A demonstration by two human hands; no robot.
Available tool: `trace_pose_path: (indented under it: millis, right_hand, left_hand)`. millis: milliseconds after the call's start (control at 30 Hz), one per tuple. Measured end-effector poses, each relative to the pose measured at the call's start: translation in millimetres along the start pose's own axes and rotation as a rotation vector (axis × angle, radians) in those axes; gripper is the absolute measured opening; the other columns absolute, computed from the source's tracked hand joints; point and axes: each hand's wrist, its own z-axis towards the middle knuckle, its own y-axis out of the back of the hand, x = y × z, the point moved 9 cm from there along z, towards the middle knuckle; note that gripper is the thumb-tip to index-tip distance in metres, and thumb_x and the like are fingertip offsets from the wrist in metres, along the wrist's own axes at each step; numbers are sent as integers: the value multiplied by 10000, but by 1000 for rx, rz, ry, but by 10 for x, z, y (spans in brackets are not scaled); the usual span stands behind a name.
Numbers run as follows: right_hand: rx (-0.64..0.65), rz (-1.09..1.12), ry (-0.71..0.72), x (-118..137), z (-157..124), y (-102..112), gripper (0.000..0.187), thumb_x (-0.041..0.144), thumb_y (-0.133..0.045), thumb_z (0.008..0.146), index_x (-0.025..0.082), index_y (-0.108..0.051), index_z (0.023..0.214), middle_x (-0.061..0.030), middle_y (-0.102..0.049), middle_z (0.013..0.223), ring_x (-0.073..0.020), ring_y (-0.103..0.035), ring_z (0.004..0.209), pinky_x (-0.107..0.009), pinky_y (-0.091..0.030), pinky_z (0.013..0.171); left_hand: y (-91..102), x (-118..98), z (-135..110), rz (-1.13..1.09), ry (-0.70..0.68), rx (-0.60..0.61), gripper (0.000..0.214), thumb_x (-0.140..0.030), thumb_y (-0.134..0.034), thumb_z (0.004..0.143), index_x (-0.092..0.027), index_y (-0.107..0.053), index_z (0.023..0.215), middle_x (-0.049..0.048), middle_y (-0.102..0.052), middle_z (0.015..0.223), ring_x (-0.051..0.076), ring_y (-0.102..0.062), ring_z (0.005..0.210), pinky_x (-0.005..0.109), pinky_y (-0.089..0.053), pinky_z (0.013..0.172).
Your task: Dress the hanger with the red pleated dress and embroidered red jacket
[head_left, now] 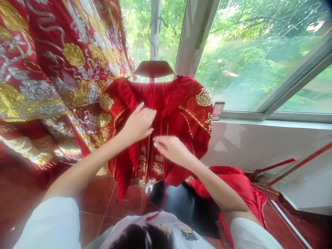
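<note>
A red jacket (pixel 181 110) with gold embroidery hangs on a dark wooden hanger (pixel 153 68) in front of the window. My left hand (pixel 138 123) grips the red fabric at the jacket's front, fingers curled round a fold. My right hand (pixel 169 147) sits just below and to the right, pinching the front edge of the same jacket near its gold-trimmed centre.
A large red garment (pixel 52 79) with heavy gold and silver embroidery hangs at the left. More red cloth (pixel 238 186) lies on a dark stool (pixel 186 204) below. Window frame (pixel 272 116) and white wall stand behind; red rods (pixel 298 166) lean at the right. The floor is red tile.
</note>
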Motion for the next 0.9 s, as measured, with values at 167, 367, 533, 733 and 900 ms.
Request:
trace_pose_path:
  millis: [167,367,533,733,900]
  right_hand:
    - [-236,87,-262,-473,388,-129,171,222,-489,920,168,-626,833,-56,-694,773,-160,-603,643,-260,-431,642]
    - [-330,4,-347,-387,296,-89,262,287,-495,936,186,-599,718,-46,-670,688,-164,-574,585,-260,-367,593]
    - [-396,-150,-379,-237,166,-59,303,290,-458,955,177,-602,714,-71,-671,683,-175,-574,568,-271,-329,571]
    - [-540,-36,-326,-192,83,-20,237,286,-458,950,178,-634,834,-80,-706,793,-188,-625,683,-285,-410,659]
    - [-473,-60,-353,-189,167,-69,282,253,-411,962,175,-616,784,-91,-696,747,-194,-609,626,-288,-381,614]
  left_hand:
    - [-251,130,234,24,-68,278,207,-201,-498,834,-156,-699,854,76,-738,836,210,-672,827,378,-405,936]
    - [-183,106,135,-117,-103,320,290,-201,-407,879,-181,-695,856,39,-750,874,155,-638,774,345,-348,932]
    - [-150,114,113,-237,-59,275,298,-246,-398,895,-191,-685,836,15,-741,856,145,-609,764,345,-321,927]
    - [-125,161,77,-256,19,228,300,-254,-396,917,-175,-659,797,21,-714,773,144,-577,698,351,-322,886]
    - [-114,115,78,-301,-3,234,297,-242,-409,929,-171,-665,796,25,-724,819,151,-589,736,353,-319,904]
